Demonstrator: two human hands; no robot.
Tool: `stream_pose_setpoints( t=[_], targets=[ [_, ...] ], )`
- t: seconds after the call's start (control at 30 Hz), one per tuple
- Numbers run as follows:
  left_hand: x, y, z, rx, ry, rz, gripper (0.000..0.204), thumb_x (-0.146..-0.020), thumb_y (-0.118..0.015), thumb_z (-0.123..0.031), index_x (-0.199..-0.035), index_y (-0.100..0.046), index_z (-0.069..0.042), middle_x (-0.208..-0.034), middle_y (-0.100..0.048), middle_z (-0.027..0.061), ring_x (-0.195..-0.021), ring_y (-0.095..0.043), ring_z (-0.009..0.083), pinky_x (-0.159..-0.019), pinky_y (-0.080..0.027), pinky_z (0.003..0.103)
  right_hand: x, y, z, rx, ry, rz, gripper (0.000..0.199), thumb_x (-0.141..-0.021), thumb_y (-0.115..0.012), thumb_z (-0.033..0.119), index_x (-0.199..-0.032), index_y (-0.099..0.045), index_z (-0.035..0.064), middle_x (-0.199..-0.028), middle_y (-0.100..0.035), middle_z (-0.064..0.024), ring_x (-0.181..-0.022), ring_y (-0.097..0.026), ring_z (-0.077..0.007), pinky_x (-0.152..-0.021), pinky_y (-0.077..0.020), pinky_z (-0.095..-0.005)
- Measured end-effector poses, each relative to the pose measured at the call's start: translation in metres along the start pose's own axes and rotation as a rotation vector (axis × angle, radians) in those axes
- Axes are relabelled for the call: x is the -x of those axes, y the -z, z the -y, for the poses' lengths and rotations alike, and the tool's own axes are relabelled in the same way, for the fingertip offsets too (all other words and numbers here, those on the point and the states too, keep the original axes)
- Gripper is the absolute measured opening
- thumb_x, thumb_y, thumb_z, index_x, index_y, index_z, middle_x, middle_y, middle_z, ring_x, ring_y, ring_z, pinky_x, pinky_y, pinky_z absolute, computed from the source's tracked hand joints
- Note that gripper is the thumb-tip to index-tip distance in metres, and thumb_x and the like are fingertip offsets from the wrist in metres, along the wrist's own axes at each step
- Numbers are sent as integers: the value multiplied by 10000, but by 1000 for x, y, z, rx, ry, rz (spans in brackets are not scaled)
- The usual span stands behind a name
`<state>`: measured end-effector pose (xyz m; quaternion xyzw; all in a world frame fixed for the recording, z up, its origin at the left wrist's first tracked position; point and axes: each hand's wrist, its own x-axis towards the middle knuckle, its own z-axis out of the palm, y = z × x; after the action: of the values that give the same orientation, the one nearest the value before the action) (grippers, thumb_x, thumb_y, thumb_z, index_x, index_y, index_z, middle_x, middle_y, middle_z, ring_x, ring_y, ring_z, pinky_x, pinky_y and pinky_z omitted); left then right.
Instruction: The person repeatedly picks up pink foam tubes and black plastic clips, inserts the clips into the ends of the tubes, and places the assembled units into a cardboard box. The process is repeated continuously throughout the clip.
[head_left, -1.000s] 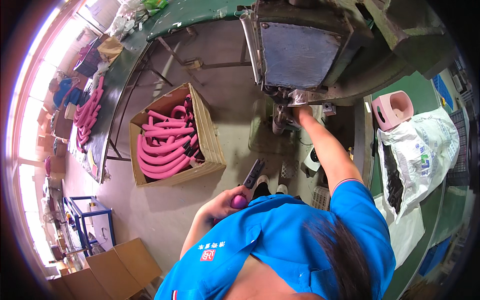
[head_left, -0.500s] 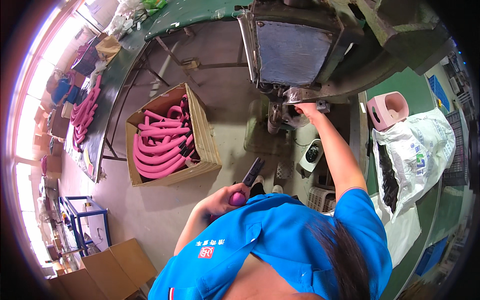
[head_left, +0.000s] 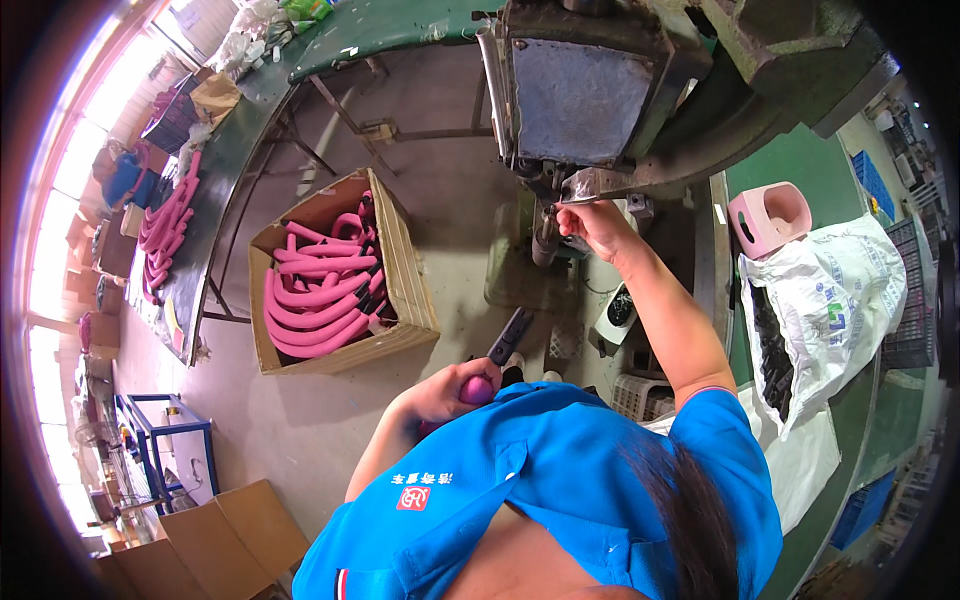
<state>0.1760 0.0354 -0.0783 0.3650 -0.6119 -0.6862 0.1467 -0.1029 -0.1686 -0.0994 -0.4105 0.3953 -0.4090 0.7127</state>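
Matt pink foam-like tubes (head_left: 320, 300) in a rough cardboard box (head_left: 410, 300); dull, worn grey metal machine (head_left: 580, 90).

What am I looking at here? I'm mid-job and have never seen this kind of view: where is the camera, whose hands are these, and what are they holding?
This is one picture, taken by a wide fisheye camera on the worker's head, looking down, so straight edges bend near the rim. The blue shirt at the bottom is the worker's own. The left hand grips a pink foam-covered curved handle with a dark end piece close to the body. The right hand reaches forward to the grey metal press machine and touches a metal part under its head; whether it grips anything there is unclear. On the concrete floor to the left stands an open cardboard box filled with more pink curved handles.
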Motion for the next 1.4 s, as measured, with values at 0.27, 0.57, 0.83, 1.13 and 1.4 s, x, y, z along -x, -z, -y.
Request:
stream_pose_setpoints(
  t=[0.27, 0.57, 0.83, 1.13, 1.4],
  targets=[
    [-10, 22, -31, -62, -252, 234, 387, -712, -707, -18, -1060, -542, -57, -1020, -581, 71, -959, -548, 199, -892, -421, 316, 75, -51, 9, 158, -8, 172, 347, -975, -443, 387, -957, -567, 62, -771, -541, 3, -674, -509, -59, -589, -424, -197],
    [-38, 11, -87, -398, -200, -156, 661, -681, -757, -99, -1260, -442, -58, -1000, -627, 177, -867, -644, 290, -774, -504, 341, 144, -67, 42, 353, 127, 154, 273, -937, -560, 321, -923, -593, 50, -609, -462, 60, -527, -420, -30, -492, -330, -187],
    [-60, -9, -90, -195, -413, -350, 443, -679, -748, -80, -1051, -511, -30, -853, -578, 47, -775, -566, 102, -704, -483, 274, 172, -96, 24, 636, 819, -175, 210, -826, -672, 101, -983, -578, -3, -999, -575, -134, -814, -578, -194, -688, -471, -291],
    [-72, -8, -89, 269, -333, -140, 599, -609, -825, -89, -1098, -481, -48, -950, -561, 33, -845, -545, 115, -755, -458, 263, 171, -102, 15, 906, 1120, -232, 426, -762, -726, 146, -1111, -560, -33, -1039, -569, -168, -867, -573, -297, -725, -490, -374],
    [-58, 6, -107, 133, -208, -63, 419, -580, -776, -91, -931, -558, -24, -807, -606, 44, -694, -566, 103, -627, -449, 231, 168, -74, -11, 416, 928, -298, 415, -852, -646, 211, -1159, -476, -11, -1066, -527, -144, -967, -533, -237, -848, -435, -339]
  ],
)
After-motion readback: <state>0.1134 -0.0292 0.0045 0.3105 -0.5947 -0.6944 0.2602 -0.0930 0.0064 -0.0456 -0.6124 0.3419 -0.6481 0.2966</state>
